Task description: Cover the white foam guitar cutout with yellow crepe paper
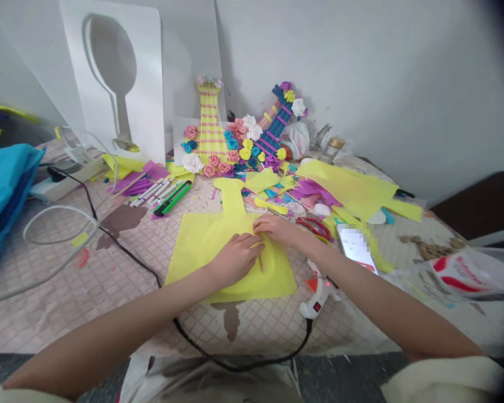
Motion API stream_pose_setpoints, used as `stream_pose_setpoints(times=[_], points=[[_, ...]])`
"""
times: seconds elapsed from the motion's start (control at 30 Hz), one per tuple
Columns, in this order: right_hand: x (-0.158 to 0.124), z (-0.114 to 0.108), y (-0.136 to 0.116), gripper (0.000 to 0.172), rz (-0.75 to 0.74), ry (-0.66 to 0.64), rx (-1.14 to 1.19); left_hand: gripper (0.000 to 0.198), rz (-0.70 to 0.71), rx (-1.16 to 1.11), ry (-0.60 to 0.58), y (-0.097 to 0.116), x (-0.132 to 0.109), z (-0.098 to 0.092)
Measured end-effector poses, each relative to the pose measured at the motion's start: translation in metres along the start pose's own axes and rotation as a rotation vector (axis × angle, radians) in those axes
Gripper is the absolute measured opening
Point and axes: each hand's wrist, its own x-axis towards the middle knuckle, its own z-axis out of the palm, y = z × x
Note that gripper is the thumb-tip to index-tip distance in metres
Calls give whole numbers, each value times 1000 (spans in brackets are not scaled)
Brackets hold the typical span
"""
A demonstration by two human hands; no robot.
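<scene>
A yellow paper sheet (193, 246) lies in front of me, with a yellow guitar-like shape on it whose neck (234, 200) reaches past the far edge. My left hand (237, 258) rests over the middle of the sheet, its fingers bent and closed against the paper. Just beyond and to the right, my right hand (275, 229) has its fingertips pressed together on the paper, close to the left fingers. A thin tan strip (261, 264) shows below the left fingertips; I cannot tell what it is. Both thumbs are mostly hidden.
A white glue gun (313, 302) lies right of the sheet, its black cord (235, 368) looping along the front. Nearby are a phone (357, 249), red-handled scissors (314, 226), a green cutter (173, 198) and markers (153, 193). Flower-trimmed paper guitars (209, 123) stand against the wall.
</scene>
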Motion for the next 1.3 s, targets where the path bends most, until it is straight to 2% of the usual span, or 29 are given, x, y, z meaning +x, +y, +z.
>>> stream_pose_setpoints(times=[0.13, 0.3, 0.53, 0.77, 0.9, 1.03, 1.3], points=[[-6, -1, -1, 35, 94, 29, 38, 28, 51, 43, -46, -8, 3, 4], [-8, -5, -5, 29, 184, 51, 71, 36, 118, 60, -101, -12, 6, 7], [-14, -13, -5, 25, 294, 126, 85, 47, 96, 71, -168, -7, 13, 14], [-23, -23, -15, 23, 442, 144, 74, 62, 106, 39, -178, 1, 27, 18], [-22, -22, -21, 19, 610, 92, 59, 63, 124, 31, -164, 2, 30, 20], [-12, -16, -20, 25, 749, -14, 72, 63, 120, 30, -145, 1, 26, 20], [10, -8, -14, 22, 798, -169, 68, 57, 181, -9, -114, -3, 7, 11]])
